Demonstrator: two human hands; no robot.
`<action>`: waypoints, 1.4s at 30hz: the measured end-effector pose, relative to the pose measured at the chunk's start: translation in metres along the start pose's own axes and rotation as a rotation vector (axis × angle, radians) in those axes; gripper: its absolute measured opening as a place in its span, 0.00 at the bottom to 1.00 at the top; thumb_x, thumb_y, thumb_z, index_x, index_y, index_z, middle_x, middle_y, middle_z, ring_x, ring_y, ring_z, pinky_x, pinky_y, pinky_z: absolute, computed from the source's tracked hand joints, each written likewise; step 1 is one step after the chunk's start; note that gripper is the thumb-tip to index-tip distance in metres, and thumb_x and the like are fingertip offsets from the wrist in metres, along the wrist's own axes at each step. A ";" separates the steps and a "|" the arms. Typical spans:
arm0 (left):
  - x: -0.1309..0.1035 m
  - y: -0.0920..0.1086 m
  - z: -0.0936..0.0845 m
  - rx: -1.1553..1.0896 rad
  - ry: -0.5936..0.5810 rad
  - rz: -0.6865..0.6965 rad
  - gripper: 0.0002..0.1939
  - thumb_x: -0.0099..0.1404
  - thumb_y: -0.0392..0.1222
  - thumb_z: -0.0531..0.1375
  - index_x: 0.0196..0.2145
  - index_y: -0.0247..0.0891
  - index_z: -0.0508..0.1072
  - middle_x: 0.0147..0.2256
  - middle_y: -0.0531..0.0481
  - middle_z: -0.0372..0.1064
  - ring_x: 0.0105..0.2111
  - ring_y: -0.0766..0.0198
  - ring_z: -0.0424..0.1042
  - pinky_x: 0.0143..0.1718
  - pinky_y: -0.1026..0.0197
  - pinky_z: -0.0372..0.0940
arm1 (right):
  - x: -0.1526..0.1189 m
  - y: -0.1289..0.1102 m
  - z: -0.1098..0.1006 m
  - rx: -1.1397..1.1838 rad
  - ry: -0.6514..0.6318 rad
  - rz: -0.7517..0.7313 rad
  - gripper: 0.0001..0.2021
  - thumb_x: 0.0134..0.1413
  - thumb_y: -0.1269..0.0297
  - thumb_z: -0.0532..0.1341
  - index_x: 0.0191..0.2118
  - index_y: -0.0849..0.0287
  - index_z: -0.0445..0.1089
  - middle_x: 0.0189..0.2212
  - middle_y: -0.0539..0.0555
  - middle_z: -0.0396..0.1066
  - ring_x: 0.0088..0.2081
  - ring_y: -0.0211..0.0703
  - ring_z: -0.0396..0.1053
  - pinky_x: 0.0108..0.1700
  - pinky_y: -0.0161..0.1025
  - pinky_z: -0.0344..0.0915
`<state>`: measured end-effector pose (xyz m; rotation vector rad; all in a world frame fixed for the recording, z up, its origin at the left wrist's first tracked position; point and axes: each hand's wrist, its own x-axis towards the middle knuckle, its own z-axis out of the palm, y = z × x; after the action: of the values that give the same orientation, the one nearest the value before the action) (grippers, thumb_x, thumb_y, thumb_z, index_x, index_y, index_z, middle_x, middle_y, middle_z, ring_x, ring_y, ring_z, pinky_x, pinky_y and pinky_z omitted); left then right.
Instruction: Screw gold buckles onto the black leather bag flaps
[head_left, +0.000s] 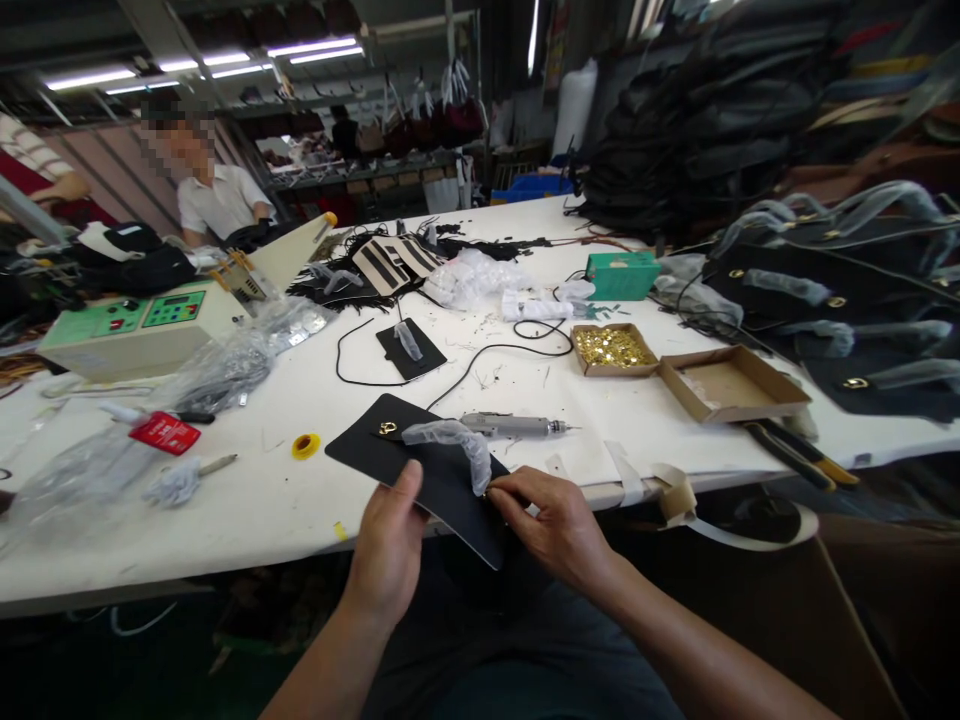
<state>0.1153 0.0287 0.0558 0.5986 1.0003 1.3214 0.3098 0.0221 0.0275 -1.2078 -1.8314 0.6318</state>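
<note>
A black bag panel (442, 490) is tilted above the table's front edge, gripped along its near side by my left hand (390, 545), thumb on top. Across the panel runs a handle wrapped in clear plastic (457, 440), with a gold metal fitting (388, 428) at its left end. At the handle's right end, my right hand (551, 515) has thumb and forefinger pinched together; a small gold-coloured bit shows at the fingertips, mostly covered. Just behind the panel lies a grey electric screwdriver (517, 425), its bit pointing right.
A cardboard tray of small gold parts (613, 348) stands beside another cardboard tray (731, 385). Pliers (799, 455) lie near the right edge. A second black panel (411, 350), yellow tape roll (305, 446) and green-panelled machine (142, 325) are leftward. Another person (217, 195) is behind.
</note>
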 end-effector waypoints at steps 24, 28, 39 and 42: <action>-0.007 -0.024 0.005 0.242 -0.115 -0.124 0.21 0.67 0.58 0.66 0.35 0.34 0.79 0.28 0.49 0.73 0.27 0.59 0.74 0.22 0.63 0.75 | 0.032 -0.013 -0.024 -0.559 -0.370 -0.720 0.17 0.76 0.65 0.50 0.40 0.59 0.76 0.31 0.55 0.74 0.32 0.45 0.67 0.36 0.45 0.58; -0.007 -0.017 0.014 0.136 -0.074 -0.185 0.21 0.65 0.56 0.69 0.38 0.31 0.80 0.31 0.44 0.76 0.29 0.58 0.77 0.20 0.65 0.74 | 0.031 -0.007 -0.028 -0.530 -0.363 -0.729 0.14 0.76 0.65 0.53 0.47 0.59 0.77 0.32 0.55 0.76 0.33 0.44 0.69 0.36 0.44 0.59; -0.010 0.002 0.028 0.092 -0.106 -0.239 0.24 0.69 0.54 0.65 0.53 0.33 0.76 0.45 0.35 0.81 0.38 0.45 0.81 0.22 0.54 0.79 | -0.001 0.000 -0.045 -0.132 0.116 -0.296 0.12 0.63 0.66 0.69 0.51 0.52 0.77 0.44 0.57 0.78 0.45 0.49 0.75 0.47 0.46 0.72; -0.014 0.003 0.028 0.113 -0.100 -0.242 0.27 0.68 0.56 0.66 0.56 0.34 0.76 0.46 0.35 0.81 0.42 0.41 0.82 0.26 0.51 0.80 | 0.003 -0.003 -0.047 0.057 0.171 0.019 0.13 0.61 0.59 0.71 0.50 0.53 0.77 0.44 0.56 0.77 0.44 0.50 0.75 0.47 0.46 0.73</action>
<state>0.1382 0.0206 0.0752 0.6027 1.0355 1.0177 0.3481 0.0220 0.0556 -1.2048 -1.6511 0.5692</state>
